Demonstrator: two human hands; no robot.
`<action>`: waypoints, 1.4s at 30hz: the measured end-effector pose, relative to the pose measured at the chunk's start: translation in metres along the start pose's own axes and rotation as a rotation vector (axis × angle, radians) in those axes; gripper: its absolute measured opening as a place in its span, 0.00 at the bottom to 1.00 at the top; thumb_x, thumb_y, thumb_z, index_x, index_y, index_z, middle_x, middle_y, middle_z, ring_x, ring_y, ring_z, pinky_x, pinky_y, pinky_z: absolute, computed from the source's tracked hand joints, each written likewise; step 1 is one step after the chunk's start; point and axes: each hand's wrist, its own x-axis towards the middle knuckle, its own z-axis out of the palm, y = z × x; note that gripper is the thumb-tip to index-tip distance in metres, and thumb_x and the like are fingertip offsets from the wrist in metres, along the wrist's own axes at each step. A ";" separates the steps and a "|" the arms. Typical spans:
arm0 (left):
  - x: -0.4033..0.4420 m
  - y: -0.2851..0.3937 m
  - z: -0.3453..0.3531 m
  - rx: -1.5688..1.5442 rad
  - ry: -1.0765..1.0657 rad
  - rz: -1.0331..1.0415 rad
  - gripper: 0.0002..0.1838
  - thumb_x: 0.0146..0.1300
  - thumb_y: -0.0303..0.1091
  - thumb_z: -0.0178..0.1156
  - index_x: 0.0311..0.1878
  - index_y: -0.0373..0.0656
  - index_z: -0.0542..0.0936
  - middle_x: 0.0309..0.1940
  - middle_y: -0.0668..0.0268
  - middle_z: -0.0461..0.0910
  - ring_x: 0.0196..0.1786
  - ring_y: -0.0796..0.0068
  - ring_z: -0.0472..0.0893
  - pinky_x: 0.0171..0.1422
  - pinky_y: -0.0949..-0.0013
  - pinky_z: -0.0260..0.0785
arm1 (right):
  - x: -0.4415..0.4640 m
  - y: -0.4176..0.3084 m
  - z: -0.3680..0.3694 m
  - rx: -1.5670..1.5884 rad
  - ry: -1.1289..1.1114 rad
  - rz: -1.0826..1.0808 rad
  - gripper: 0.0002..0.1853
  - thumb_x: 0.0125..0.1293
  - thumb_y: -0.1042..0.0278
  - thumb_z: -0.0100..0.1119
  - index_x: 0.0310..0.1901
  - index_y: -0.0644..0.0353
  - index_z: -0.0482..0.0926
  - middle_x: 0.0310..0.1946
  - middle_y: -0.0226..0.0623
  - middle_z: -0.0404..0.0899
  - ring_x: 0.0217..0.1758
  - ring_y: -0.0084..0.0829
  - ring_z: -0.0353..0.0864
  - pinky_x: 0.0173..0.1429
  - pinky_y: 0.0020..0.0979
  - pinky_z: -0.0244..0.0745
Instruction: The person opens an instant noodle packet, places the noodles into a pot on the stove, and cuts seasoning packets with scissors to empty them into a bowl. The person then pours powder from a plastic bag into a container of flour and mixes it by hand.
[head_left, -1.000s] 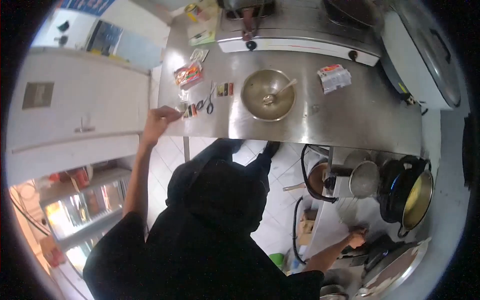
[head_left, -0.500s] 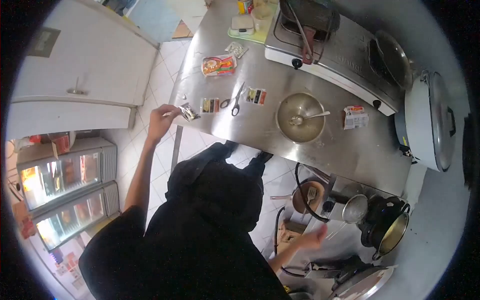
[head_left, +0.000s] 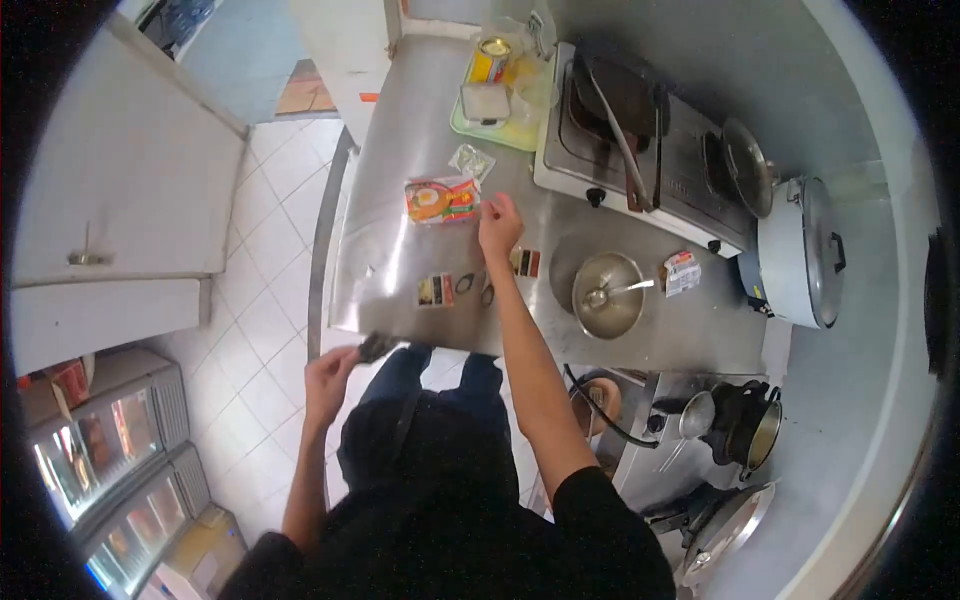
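My left hand (head_left: 328, 385) is closed on a small foil packet (head_left: 377, 347), blurred and dark, at the table's front edge. My right hand (head_left: 500, 228) is over the table, fingers bent together beside the right edge of a red and yellow noodle package (head_left: 440, 200); whether they grip anything is hidden. Below that hand lie scissors (head_left: 466, 283), partly covered by my forearm. One seasoning sachet (head_left: 435, 291) rests left of the scissors, another sachet (head_left: 526, 262) to their right. A clear packet (head_left: 472, 161) lies behind the noodle package.
A metal bowl (head_left: 622, 322) with a spoon (head_left: 630, 287) stands right of my forearm. Beyond it are a torn wrapper (head_left: 682, 273) and a large lidded pot (head_left: 790, 255). A gas stove (head_left: 680, 190) and a green tray (head_left: 490, 131) stand at the back.
My right hand has come up from the lower right to beside the noodle package. My left hand has drawn the foil packet back toward my body. The camera view has shifted.
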 end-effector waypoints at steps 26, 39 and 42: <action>0.102 -0.045 0.095 -1.197 -0.674 -0.228 0.16 0.66 0.31 0.62 0.54 0.39 0.76 0.47 0.61 0.80 0.53 0.67 0.79 0.60 0.63 0.72 | -0.163 -0.101 -0.104 0.174 -0.494 0.041 0.07 0.65 0.70 0.63 0.37 0.65 0.84 0.30 0.38 0.85 0.32 0.26 0.81 0.39 0.30 0.74; 0.170 -0.011 0.083 0.213 0.333 0.330 0.27 0.56 0.34 0.69 0.57 0.36 0.73 0.48 0.52 0.77 0.50 0.54 0.78 0.56 0.59 0.71 | -0.146 0.002 -0.050 -0.711 -0.085 0.060 0.19 0.60 0.55 0.64 0.49 0.56 0.77 0.41 0.46 0.81 0.44 0.50 0.82 0.45 0.48 0.76; 0.210 0.002 0.079 0.253 0.564 0.412 0.26 0.56 0.37 0.68 0.55 0.36 0.75 0.52 0.48 0.73 0.57 0.51 0.73 0.60 0.55 0.68 | -0.150 -0.005 -0.056 -0.714 -0.145 0.104 0.24 0.61 0.55 0.63 0.55 0.58 0.74 0.43 0.48 0.81 0.46 0.51 0.82 0.47 0.49 0.76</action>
